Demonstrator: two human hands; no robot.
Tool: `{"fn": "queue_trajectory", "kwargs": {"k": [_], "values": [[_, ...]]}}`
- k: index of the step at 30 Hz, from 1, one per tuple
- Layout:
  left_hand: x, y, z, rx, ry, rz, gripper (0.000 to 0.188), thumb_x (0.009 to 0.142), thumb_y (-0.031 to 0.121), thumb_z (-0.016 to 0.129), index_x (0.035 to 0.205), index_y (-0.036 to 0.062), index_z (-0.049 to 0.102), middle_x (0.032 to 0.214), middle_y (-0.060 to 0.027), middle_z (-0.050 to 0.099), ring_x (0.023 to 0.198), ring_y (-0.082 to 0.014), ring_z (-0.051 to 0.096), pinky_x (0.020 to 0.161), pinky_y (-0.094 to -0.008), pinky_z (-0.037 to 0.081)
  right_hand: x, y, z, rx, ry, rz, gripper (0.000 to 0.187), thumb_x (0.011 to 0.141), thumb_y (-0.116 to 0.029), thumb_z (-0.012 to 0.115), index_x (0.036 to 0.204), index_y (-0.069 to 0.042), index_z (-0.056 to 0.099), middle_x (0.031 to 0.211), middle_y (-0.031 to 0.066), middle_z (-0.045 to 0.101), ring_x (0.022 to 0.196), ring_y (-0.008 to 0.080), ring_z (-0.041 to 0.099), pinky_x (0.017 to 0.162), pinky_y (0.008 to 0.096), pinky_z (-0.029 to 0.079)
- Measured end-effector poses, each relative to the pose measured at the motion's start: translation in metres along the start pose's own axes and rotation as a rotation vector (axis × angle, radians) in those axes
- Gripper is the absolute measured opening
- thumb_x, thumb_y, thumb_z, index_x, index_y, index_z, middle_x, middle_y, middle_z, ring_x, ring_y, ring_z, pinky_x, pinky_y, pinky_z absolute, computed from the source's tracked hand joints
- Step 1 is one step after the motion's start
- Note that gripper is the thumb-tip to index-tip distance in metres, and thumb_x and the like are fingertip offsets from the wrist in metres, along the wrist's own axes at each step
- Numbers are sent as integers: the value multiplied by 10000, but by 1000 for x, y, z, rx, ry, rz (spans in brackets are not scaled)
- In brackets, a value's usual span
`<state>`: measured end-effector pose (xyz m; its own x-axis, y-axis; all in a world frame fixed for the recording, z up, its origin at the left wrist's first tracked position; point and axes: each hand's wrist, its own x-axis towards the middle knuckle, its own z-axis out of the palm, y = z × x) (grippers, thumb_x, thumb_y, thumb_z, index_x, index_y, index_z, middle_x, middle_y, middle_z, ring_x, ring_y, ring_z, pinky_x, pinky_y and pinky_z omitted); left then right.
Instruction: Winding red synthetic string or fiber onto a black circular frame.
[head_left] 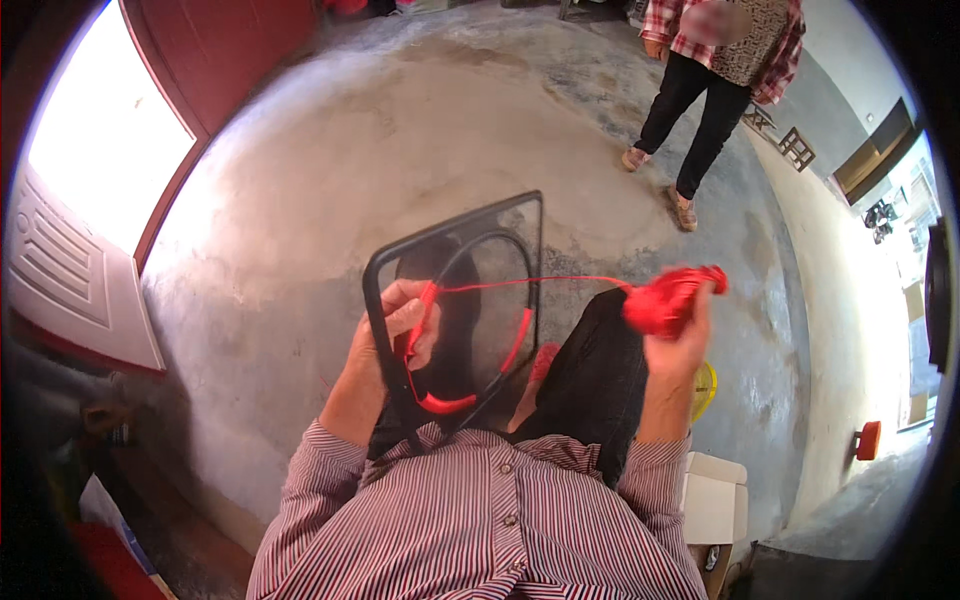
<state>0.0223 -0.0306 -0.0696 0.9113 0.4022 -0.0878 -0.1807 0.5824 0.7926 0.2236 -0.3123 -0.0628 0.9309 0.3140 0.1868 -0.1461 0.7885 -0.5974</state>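
Observation:
A black, round-cornered frame stands tilted above my lap, with a thin dark ring inside it. Red cord is wrapped around parts of the ring, including its lower curve and right side. My left hand is closed on the ring's red-wrapped left side, just inside the frame. From there a single red strand stretches across to the right. Its other end meets a bunched red bundle of cord, gripped in my raised right hand. The bundle is slightly blurred, and the fingers are partly hidden behind it.
A person in a checked shirt stands on the concrete floor at the upper right. An opened pale box and a yellow round thing are by my right arm. A white door panel is at left, small stools far right.

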Motion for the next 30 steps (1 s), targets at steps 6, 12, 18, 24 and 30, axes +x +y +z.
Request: {"fn": "queue_trajectory", "kwargs": {"k": [6,12,18,24,30], "values": [[8,-26,14,-142,-179,-194,535,796,476,584,1075,21,556,752,-68,594,461,-133,469,373,-261,328,-44,29,98,-625,-494,581,458,815,-79,666,1234,5,504,1087,81,622,990,147,591,879,297,460],[2,-30,43,135,-198,-173,250,870,234,586,1037,50,611,865,-23,617,607,-90,527,468,-231,371,-44,54,113,-1069,-414,118,256,818,-42,658,1038,17,544,927,83,654,843,115,617,751,261,501],[-16,-18,53,-408,-439,-314,317,875,217,582,1111,7,574,1000,-57,615,905,-154,603,803,-279,483,-36,75,25,-247,-245,527,193,892,-174,582,973,-4,622,966,109,664,926,210,628,870,336,480],[-24,-36,78,-258,-216,-285,524,859,317,580,1262,-1,476,1240,-142,541,1125,-290,539,995,-432,414,-48,77,73,-3,-519,585,393,908,-287,556,1202,-29,522,1187,163,583,1106,272,548,969,421,425],[-14,-6,55,-192,-138,-352,731,900,631,325,1141,-24,542,819,-175,598,575,-254,565,458,-302,432,-27,92,31,112,-33,363,408,799,-218,636,1102,44,560,1195,145,583,1142,307,525,1026,431,364]]}}
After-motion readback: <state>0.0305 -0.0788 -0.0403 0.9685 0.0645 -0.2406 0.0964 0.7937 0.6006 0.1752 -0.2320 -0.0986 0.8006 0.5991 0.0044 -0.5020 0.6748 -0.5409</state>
